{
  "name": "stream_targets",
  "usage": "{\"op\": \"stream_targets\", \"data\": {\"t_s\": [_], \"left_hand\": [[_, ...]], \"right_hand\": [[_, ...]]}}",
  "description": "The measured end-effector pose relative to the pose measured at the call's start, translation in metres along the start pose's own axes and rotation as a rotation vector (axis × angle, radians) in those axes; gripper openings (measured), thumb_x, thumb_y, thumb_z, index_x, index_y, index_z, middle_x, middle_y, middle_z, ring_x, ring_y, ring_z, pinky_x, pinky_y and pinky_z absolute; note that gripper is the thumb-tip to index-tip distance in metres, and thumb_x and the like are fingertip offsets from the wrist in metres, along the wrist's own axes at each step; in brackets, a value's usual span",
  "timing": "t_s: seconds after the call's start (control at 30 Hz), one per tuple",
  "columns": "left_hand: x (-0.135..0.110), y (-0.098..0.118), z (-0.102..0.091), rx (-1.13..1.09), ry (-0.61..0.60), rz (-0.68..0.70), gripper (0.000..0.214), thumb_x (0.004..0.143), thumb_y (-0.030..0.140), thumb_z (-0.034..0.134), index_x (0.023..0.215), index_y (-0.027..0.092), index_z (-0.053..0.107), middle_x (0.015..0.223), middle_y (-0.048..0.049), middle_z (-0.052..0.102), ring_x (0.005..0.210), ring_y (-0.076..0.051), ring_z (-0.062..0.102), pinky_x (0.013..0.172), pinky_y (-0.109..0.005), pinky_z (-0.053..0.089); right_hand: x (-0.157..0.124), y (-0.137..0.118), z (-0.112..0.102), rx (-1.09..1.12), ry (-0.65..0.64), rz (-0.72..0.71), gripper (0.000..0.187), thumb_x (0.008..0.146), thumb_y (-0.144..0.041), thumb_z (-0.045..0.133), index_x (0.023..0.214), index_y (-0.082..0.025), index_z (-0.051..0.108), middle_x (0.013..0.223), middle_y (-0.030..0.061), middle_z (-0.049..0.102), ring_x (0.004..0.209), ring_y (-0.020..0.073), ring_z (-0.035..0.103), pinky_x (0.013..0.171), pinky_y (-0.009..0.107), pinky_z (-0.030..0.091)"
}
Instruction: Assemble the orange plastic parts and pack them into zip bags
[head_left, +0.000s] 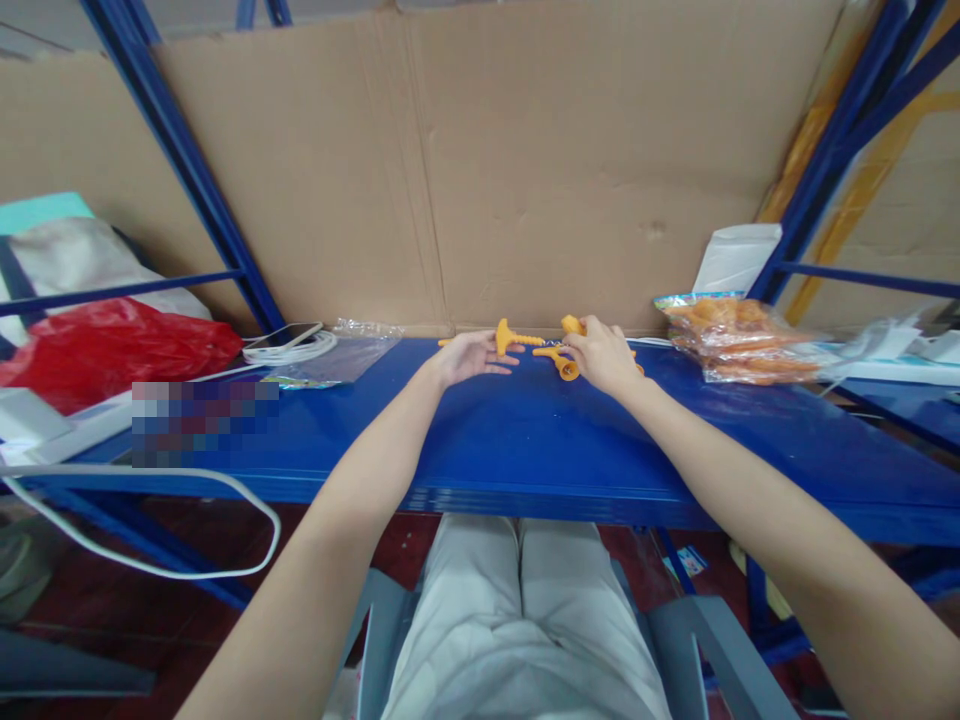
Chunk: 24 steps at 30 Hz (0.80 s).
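Both my arms reach across a blue shelf board point(525, 440) toward the cardboard back wall. My left hand point(474, 356) lies palm up, fingers spread, with an orange T-shaped plastic piece point(511, 338) resting at its fingertips. My right hand point(604, 356) is curled over a group of orange plastic pieces; one orange ring-ended piece point(561, 362) sticks out on its left, another orange piece point(573, 324) shows above the knuckles. The rest of what that hand covers is hidden.
A clear plastic bag point(341, 355) and coiled white cable point(289, 348) lie left of my hands. Bagged orange items point(739, 338) are stacked at right, with a white bag point(736, 256) behind. A red bag point(105, 350) sits far left. Blue rack posts point(187, 170) flank the shelf.
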<state>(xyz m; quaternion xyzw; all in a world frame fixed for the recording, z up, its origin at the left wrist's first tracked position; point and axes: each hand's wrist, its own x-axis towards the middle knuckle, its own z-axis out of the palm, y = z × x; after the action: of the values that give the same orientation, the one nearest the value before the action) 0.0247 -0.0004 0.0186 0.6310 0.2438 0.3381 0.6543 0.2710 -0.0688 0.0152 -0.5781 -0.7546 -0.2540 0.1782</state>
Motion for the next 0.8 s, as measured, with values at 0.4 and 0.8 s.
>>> {"op": "stream_targets", "data": {"t_s": [0.4, 0.8], "left_hand": [[0.006, -0.011, -0.002, 0.375, 0.298, -0.018, 0.019, 0.071, 0.013, 0.08, 0.088, 0.013, 0.071, 0.082, -0.0053, 0.074, 0.076, -0.015, 0.07, 0.081, -0.034, 0.056], [0.005, -0.013, -0.005, 0.383, 0.402, -0.057, 0.018, 0.07, 0.009, 0.081, 0.083, 0.011, 0.069, 0.076, -0.0027, 0.072, 0.069, -0.013, 0.07, 0.081, -0.035, 0.059]], "right_hand": [[0.0, 0.004, 0.005, 0.065, 0.001, -0.041, 0.035, 0.097, -0.027, 0.038, 0.115, -0.018, 0.066, 0.117, 0.0179, 0.056, 0.095, 0.0268, 0.057, 0.079, 0.037, 0.042], [-0.001, 0.016, 0.02, 0.282, -0.066, -0.021, 0.054, 0.087, -0.019, 0.048, 0.14, -0.017, 0.038, 0.128, 0.0162, 0.062, 0.105, 0.0293, 0.064, 0.084, 0.04, 0.05]]}}
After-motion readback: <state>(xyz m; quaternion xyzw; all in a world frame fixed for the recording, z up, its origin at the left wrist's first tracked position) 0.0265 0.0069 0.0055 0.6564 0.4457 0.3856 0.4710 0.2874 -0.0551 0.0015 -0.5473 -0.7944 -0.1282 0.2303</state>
